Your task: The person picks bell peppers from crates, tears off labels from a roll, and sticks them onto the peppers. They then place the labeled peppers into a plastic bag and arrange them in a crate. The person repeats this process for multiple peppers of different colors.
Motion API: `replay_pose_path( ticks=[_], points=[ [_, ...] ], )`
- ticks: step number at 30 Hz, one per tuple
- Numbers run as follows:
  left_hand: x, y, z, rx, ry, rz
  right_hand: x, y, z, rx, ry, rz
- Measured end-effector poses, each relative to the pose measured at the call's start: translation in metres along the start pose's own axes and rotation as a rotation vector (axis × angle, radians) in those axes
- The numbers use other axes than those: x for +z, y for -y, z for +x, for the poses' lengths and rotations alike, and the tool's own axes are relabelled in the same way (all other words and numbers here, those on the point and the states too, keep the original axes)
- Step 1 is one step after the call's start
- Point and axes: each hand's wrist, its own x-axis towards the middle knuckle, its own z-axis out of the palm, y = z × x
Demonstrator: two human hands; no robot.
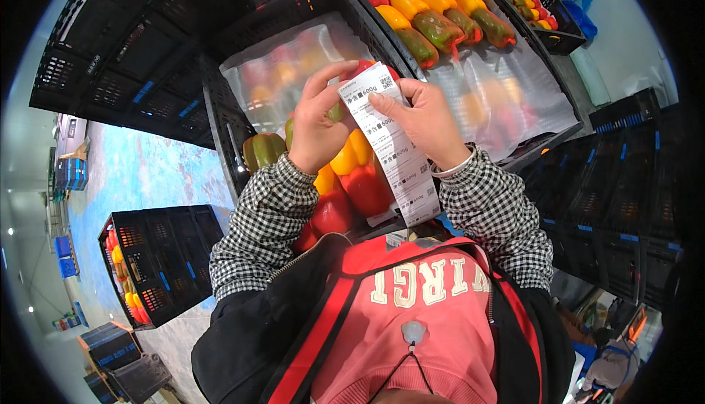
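Observation:
A long strip of white printed stickers (397,153) hangs between my hands, bearing writing and square codes. My right hand (432,120) grips its upper part, thumb pressed flat on the front. At the strip's upper left edge, my left hand (325,120) pinches with thumb and forefinger; the fingertips are partly hidden behind the paper. Below the hands, red bell peppers (364,189), yellow bell peppers (351,153) and green bell peppers (264,151) lie in the near end of a black plastic crate (220,129). Translucent plastic sheeting (297,68) covers more peppers at its far end.
To the right, another black crate (542,54) holds rows of tricolour pepper packs (440,21) on plastic sheeting. Stacked black crates (126,52) rise at the left, more crates (606,206) at the right. A crate of peppers (165,263) stands on the blue-stained floor (160,178).

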Motion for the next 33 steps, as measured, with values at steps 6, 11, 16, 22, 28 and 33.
replay_pose_path(
  ticks=[6,11,16,22,28,33],
  points=[
    [-0.015,-0.005,0.005,0.008,0.185,-0.224,0.001,0.003,-0.001,-0.017,-0.003,-0.062],
    [-0.005,-0.014,0.007,-0.294,0.045,-0.333,0.002,0.007,-0.004,-0.038,0.002,-0.235],
    [0.024,-0.031,0.006,-0.234,0.001,-0.318,-0.033,0.015,-0.037,0.055,0.16,-0.303],
    [0.061,-0.039,-0.019,-0.014,0.1,-0.089,-0.111,0.031,-0.118,0.237,0.449,-0.147],
    [0.051,-0.027,-0.049,0.334,0.405,0.062,-0.127,0.015,-0.147,-0.031,0.307,0.07],
    [0.017,-0.012,-0.075,0.496,0.914,0.3,-0.122,0.01,-0.149,-0.139,0.288,0.122]
  ],
)
